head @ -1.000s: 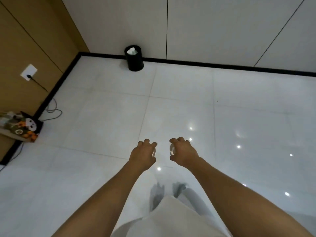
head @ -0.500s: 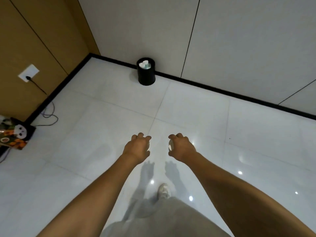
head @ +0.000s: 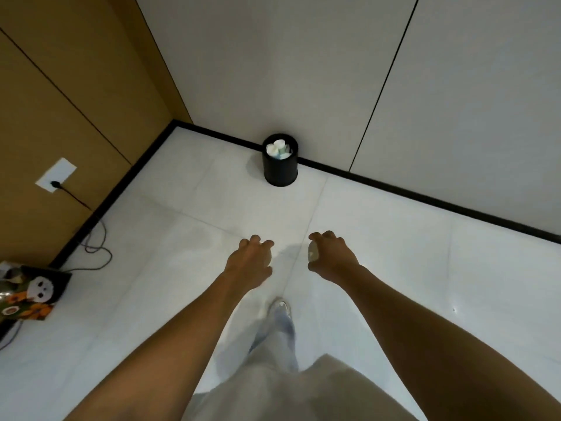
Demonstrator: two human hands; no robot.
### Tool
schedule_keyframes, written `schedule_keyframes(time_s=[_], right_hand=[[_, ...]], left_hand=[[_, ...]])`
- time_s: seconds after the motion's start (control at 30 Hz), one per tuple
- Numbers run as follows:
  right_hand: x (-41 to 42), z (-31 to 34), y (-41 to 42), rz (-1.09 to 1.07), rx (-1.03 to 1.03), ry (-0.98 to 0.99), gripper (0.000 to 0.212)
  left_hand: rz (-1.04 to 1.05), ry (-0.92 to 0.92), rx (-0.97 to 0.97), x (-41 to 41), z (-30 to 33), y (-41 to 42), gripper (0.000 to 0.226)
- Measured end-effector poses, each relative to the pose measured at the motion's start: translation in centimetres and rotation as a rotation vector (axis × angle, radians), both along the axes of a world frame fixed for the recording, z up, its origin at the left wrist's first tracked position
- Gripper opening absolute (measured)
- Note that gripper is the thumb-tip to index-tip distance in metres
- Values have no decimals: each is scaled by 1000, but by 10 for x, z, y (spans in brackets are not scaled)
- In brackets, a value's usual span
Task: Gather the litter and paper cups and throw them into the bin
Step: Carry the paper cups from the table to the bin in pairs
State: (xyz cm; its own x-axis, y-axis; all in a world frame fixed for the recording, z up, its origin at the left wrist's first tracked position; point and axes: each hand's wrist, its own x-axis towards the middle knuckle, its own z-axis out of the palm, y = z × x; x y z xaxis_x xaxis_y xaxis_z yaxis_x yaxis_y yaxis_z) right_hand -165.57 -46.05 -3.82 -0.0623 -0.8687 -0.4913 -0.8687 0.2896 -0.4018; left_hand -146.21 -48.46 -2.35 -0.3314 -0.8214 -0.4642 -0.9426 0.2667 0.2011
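Observation:
A black round bin [head: 280,170] stands on the floor against the white wall, ahead of me. White paper cups [head: 277,148] and other litter show inside its mouth. Both arms reach forward over the floor, short of the bin. My right hand [head: 331,256] grips a small whitish piece of litter [head: 312,253] that peeks out beside the thumb. My left hand [head: 252,258] has its fingers curled downward, and whatever lies under them is hidden.
A brown wall on the left carries a socket [head: 56,179] with a black cable [head: 97,250] trailing onto the floor. A patterned bag [head: 28,294] sits at the left edge. My foot [head: 280,308] steps on the glossy white tiles.
I have walked closer to the bin, which now looks larger and nearer the middle of the view. Both hands keep the same curled pose out in front.

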Motion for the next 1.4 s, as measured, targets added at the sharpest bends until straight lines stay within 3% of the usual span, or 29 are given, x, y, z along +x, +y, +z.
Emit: schedule_keyframes(time_s=[0.27,0.7,1.4], right_hand=[[-13,6,-155,-10,27,-14,69],[-105,-19,-430,109,29,27,70],[-103,-122,-767,435,82,43,64]], left_hand=[[29,75,-15,-16,4,-174,58],[205,120,7,-98,-31,-421,58],[643,229,130,-106,-151,-677,62]])
